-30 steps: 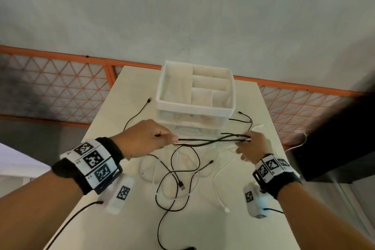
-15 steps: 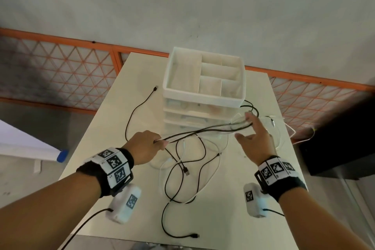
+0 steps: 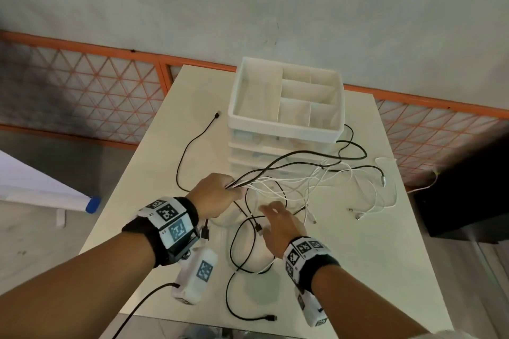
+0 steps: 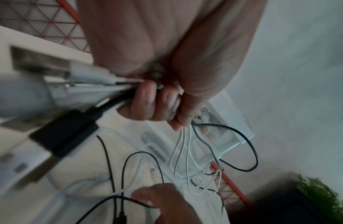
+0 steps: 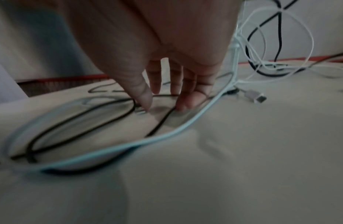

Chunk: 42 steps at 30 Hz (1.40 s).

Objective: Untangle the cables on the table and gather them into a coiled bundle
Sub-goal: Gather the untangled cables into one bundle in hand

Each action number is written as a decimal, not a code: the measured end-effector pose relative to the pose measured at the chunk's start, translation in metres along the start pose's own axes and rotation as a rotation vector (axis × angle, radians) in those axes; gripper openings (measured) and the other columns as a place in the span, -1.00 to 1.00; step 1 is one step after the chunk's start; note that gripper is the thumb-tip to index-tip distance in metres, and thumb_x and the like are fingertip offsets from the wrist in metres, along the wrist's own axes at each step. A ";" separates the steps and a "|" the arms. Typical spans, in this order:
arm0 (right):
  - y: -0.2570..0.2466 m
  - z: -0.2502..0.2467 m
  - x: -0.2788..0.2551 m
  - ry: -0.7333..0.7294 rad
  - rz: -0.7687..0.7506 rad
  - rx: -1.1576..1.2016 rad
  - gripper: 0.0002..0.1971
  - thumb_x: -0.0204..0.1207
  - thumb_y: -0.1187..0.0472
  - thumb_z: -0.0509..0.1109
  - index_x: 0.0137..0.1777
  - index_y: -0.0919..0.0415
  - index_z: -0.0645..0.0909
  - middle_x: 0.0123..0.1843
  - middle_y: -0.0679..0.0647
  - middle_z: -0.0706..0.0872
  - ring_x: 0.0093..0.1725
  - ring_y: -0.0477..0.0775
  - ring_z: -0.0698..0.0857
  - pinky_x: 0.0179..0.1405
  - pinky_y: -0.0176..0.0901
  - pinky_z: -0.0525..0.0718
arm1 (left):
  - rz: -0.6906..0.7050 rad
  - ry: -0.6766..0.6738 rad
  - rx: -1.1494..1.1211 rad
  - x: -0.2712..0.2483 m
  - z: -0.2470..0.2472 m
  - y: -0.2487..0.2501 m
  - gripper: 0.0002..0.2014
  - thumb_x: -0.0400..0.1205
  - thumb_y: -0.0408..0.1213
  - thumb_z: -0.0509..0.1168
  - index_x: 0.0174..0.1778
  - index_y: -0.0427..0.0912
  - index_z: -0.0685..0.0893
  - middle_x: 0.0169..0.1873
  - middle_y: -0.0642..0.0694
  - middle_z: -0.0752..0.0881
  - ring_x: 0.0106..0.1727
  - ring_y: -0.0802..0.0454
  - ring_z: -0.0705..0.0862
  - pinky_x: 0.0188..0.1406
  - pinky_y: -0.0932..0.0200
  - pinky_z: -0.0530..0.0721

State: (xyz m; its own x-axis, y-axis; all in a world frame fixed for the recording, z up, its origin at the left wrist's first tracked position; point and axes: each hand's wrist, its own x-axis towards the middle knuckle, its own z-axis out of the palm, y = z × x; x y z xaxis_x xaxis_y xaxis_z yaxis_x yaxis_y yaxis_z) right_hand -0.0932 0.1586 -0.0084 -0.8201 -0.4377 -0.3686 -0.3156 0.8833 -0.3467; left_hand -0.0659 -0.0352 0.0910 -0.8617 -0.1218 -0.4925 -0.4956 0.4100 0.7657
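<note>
Black and white cables (image 3: 316, 181) lie tangled across the white table (image 3: 385, 270). My left hand (image 3: 217, 195) grips a bunch of them, and the strands fan out to the right. In the left wrist view its fingers (image 4: 157, 103) curl round black and white strands, with a black USB plug (image 4: 65, 136) and white plugs sticking out behind. My right hand (image 3: 278, 226) is spread over the middle loops and holds nothing. Its straight fingertips (image 5: 182, 104) touch the table beside a black cable (image 5: 159, 125) and a small plug (image 5: 141, 111). A white cable (image 5: 186, 125) curves past them.
A white drawer organizer (image 3: 286, 129) with an open divided top stands at the back of the table, with cables draped at its front. Loose cable ends lie right (image 3: 358, 216), far left (image 3: 217, 115) and near the front edge (image 3: 271, 318). An orange mesh fence (image 3: 96, 96) runs behind.
My right hand let go of the far end of the stretched cables and drew back to the middle loops. The strands now sag. My left hand keeps its grip and has moved little.
</note>
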 end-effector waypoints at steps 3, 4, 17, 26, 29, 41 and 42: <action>-0.002 0.005 0.002 0.072 0.053 -0.130 -0.77 0.67 0.09 0.30 0.27 0.02 0.64 0.37 0.05 0.49 0.28 0.18 0.66 0.12 -0.04 0.69 | -0.022 -0.009 -0.120 -0.003 -0.003 0.002 -0.77 0.67 -0.20 0.35 -0.23 -0.20 0.51 -0.50 -0.04 0.35 -0.54 0.05 0.29 -0.60 0.27 0.23; -0.001 0.001 0.001 0.073 0.050 -0.158 -0.77 0.70 0.04 0.27 0.24 0.03 0.67 0.31 0.07 0.56 0.27 0.19 0.66 0.10 -0.06 0.68 | -0.021 0.001 -0.127 -0.004 -0.006 0.002 -0.79 0.67 -0.20 0.35 -0.20 -0.21 0.53 -0.49 -0.05 0.36 -0.54 0.06 0.30 -0.61 0.27 0.24; -0.021 -0.184 -0.034 0.737 -0.157 0.446 -0.87 0.55 0.18 0.55 0.02 -0.03 0.87 -0.24 -0.05 0.71 -0.31 -0.20 0.70 -0.23 -0.56 0.53 | 0.047 0.014 -0.161 0.000 -0.020 0.037 -0.80 0.73 -0.19 0.29 -0.14 -0.23 0.60 -0.35 -0.09 0.67 -0.50 0.09 0.37 -0.63 0.30 0.27; -0.020 -0.162 -0.056 0.319 -0.226 0.523 -0.78 0.48 0.27 0.40 -0.33 0.06 0.82 -0.34 0.01 0.85 -0.28 -0.10 0.82 -0.11 -0.28 0.71 | 0.154 0.102 -0.354 -0.006 -0.032 0.072 -0.83 0.72 -0.26 0.29 -0.18 -0.20 0.64 -0.33 -0.17 0.75 -0.52 0.09 0.31 -0.65 0.30 0.21; -0.036 -0.163 -0.055 0.329 -0.337 0.451 -0.71 0.55 0.45 0.39 -0.13 0.09 0.86 -0.28 -0.09 0.87 -0.30 -0.12 0.84 -0.13 -0.40 0.73 | 0.246 0.002 -0.356 -0.009 -0.020 0.086 -0.86 0.73 -0.17 0.29 -0.04 -0.12 0.69 -0.13 -0.07 0.86 -0.50 0.14 0.36 -0.62 0.33 0.30; -0.009 -0.238 -0.057 0.978 -0.286 0.781 -0.75 0.68 0.32 0.34 0.15 -0.07 0.70 -0.08 -0.10 0.88 -0.52 -0.22 0.60 -0.47 -0.29 0.51 | 0.262 -0.094 -0.368 -0.002 -0.006 0.064 -0.77 0.78 -0.19 0.20 -0.19 -0.13 0.55 -0.49 -0.01 0.54 -0.46 0.11 0.39 -0.47 0.21 0.33; -0.004 -0.237 -0.055 1.021 -0.262 0.791 -0.77 0.68 0.31 0.34 0.15 -0.03 0.71 -0.07 -0.09 0.87 -0.49 -0.26 0.60 -0.44 -0.31 0.50 | 0.270 -0.093 -0.348 -0.002 -0.007 0.062 -0.77 0.78 -0.20 0.20 -0.20 -0.13 0.55 -0.49 0.00 0.55 -0.44 0.10 0.41 -0.44 0.19 0.36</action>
State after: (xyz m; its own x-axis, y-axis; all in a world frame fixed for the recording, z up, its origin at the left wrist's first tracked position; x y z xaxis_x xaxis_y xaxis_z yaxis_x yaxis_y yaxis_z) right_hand -0.1597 0.2187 0.2177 -0.8766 0.0514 0.4784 -0.4426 0.3038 -0.8437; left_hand -0.0959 -0.0160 0.1418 -0.9596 0.0365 -0.2790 -0.2752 0.0856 0.9576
